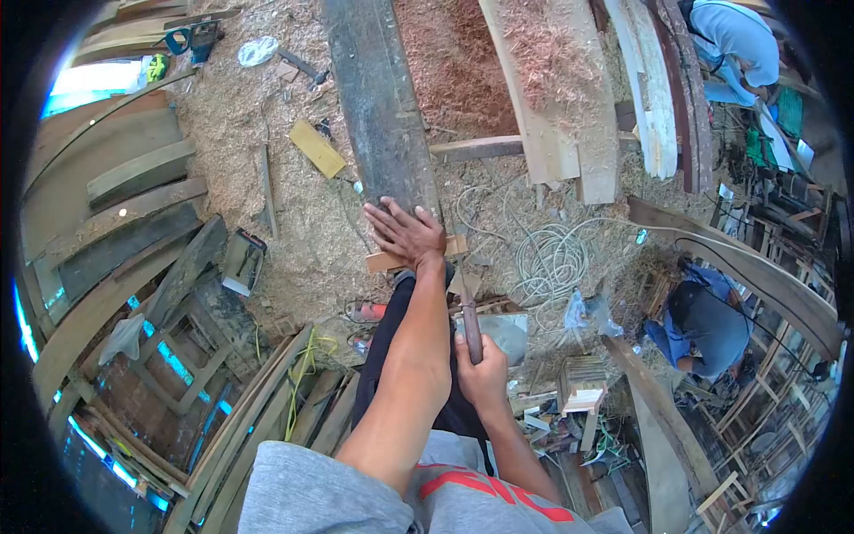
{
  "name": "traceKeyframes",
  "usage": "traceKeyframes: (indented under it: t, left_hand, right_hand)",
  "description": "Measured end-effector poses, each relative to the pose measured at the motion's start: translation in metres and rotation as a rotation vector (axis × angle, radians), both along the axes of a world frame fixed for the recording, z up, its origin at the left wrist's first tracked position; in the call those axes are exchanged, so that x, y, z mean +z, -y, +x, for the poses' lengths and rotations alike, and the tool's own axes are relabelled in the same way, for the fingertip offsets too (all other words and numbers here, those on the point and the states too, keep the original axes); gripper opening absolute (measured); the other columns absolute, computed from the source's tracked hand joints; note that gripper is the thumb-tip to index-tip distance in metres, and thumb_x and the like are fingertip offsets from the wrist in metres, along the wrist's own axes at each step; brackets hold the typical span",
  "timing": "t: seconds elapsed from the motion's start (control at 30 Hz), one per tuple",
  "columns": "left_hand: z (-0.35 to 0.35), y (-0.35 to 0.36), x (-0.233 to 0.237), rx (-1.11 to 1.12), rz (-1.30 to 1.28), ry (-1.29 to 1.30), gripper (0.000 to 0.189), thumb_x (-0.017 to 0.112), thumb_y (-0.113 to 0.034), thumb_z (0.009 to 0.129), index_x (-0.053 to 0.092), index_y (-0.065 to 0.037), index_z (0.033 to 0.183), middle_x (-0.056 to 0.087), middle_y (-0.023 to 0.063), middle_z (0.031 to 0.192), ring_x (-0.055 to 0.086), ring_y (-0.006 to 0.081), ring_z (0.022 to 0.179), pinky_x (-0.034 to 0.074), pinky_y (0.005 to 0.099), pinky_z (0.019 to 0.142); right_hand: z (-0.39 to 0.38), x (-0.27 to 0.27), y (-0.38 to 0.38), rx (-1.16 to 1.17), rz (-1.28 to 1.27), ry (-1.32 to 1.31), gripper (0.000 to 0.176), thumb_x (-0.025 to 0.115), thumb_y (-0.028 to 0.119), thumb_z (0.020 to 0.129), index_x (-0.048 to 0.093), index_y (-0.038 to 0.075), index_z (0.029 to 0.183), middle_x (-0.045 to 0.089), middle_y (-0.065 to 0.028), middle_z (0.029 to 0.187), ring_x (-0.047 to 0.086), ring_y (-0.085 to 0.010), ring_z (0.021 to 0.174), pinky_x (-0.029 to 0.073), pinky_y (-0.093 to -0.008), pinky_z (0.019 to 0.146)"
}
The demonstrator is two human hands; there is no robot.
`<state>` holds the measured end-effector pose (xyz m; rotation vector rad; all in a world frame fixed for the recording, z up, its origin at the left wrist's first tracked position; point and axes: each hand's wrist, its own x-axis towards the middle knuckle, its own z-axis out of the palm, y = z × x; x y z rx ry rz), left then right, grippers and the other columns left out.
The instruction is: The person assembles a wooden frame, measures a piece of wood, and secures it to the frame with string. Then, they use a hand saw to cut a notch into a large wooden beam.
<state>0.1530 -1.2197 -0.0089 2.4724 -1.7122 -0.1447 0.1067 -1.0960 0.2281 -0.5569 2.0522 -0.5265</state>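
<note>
plank (378, 98) lies under the left hand (407, 233), flat with fingers spread; the right hand (482, 376) wraps a dark handle (471, 327); firm palm pressure should keep the plank steady.

A person's bare left arm (411, 351) is stretching forward, while the bare left hand (414, 234) is resting palm down, its fingers (384, 219) spreading ahead and leftward. Nearer the body, the bare right forearm (518, 449) is angling forward and inward, the bare right hand (483, 374) curling in a firm grip.
</note>
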Motion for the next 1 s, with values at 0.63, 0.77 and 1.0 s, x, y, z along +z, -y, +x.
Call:
traceKeyframes:
  t: [0.63, 0.77, 1.0]
  left_hand:
    - [-0.006, 0.004, -0.005, 0.048, -0.032, 0.038, 0.072, 0.051, -0.036, 0.089, 0.031, -0.006, 0.151, 0.019, 0.025, 0.162, 0.022, 0.0381, 0.15, 0.019, 0.0538, 0.117]
    - [-0.007, 0.006, -0.008, 0.033, -0.025, 0.051, 0.072, 0.051, -0.036, 0.088, 0.031, -0.006, 0.151, 0.018, 0.0246, 0.162, 0.022, 0.0373, 0.15, 0.019, 0.0533, 0.117]
    - [-0.007, 0.006, -0.006, 0.055, -0.025, 0.035, 0.073, 0.051, -0.037, 0.088, 0.031, -0.007, 0.152, 0.018, 0.0222, 0.163, 0.021, 0.0357, 0.15, 0.017, 0.0533, 0.118]
  right_hand:
    - [-0.027, -0.032, 0.038, 0.021, -0.017, 0.018, 0.033, 0.066, 0.03, 0.093, 0.064, -0.001, 0.084, 0.061, -0.0245, 0.066, 0.064, -0.0391, 0.06, 0.048, -0.0435, 0.057]
    - [-0.027, 0.021, -0.002, 0.05, 0.102, 0.032, 0.035, 0.064, 0.029, 0.095, 0.061, -0.002, 0.078, 0.061, -0.0253, 0.065, 0.063, -0.0415, 0.059, 0.047, -0.0444, 0.055]
    - [-0.034, 0.016, 0.006, 0.089, 0.04, 0.017, 0.034, 0.066, 0.028, 0.093, 0.06, -0.001, 0.076, 0.058, -0.0228, 0.061, 0.06, -0.0366, 0.053, 0.045, -0.0423, 0.052]
